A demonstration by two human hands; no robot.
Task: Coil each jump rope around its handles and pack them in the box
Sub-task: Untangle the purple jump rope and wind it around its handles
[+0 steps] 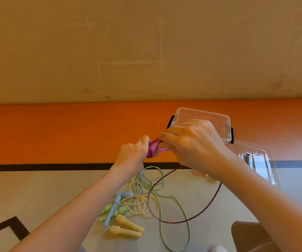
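Currently left hand [131, 154] fisted around the coiled end of the purple jump rope [153, 149], right hand [193, 144] pinching the same bundle from the other side, both raised above the floor. Loose purple cord loops down beneath. Clear box [203, 118] sits just behind the right hand, its lid [259, 160] alongside. Yellow handles [126, 227], blue handle [113, 209] and green handles [108, 209] lie tangled on the floor below.

Gym-like room (sports floor [37, 188] with painted lines [46, 167]).
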